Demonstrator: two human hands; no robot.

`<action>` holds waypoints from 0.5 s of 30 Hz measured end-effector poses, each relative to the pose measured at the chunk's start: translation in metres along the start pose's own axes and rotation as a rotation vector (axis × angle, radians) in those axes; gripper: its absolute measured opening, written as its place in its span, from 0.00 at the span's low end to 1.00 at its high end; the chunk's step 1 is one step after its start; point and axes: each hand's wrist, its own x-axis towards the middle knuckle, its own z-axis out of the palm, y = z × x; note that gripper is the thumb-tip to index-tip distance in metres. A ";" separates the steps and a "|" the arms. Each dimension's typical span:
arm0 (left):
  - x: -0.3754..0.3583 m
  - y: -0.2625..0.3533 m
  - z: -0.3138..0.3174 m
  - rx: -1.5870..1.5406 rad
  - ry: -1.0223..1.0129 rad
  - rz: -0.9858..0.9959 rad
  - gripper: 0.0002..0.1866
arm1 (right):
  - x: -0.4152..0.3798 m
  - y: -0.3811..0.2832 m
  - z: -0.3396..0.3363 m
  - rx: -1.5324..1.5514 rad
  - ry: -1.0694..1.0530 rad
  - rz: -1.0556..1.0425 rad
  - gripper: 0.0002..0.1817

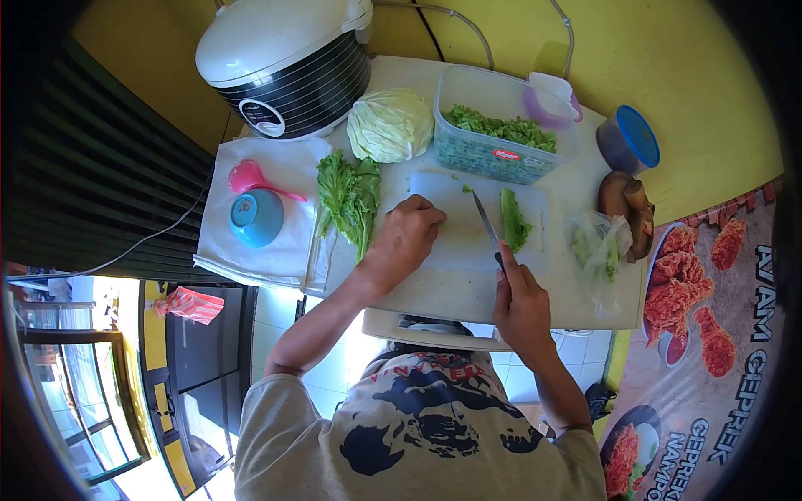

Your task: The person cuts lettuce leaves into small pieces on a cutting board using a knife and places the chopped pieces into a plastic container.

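Observation:
My right hand [522, 302] is closed round the dark handle of a knife [486, 220], its blade pointing up and left over a white cutting board [451, 242]. A piece of green lettuce [514, 220] lies on the board, just right of the blade, and small green scraps lie near the knife tip. My left hand [409, 234] rests at the board's left edge with its fingers curled together; whether anything is between them is too small to tell. Left of that hand lies a bunch of leafy lettuce [347, 196].
Behind the board stand a pale cabbage [390, 125] and a clear tub [501, 163] of cut greens. A rice cooker [288, 75] is back left, a blue bowl [256, 218] and pink ladle [246, 176] left. Rightward are a plastic bag [597, 246], brown object [626, 209] and blue-lidded container [628, 140].

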 end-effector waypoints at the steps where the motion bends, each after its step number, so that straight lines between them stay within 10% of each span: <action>1: 0.002 0.000 0.001 0.006 -0.001 0.017 0.10 | -0.001 0.004 -0.003 -0.005 0.022 0.005 0.34; 15: 0.067 -0.007 0.028 0.049 -0.079 0.120 0.08 | -0.015 0.018 -0.017 0.004 0.072 0.149 0.31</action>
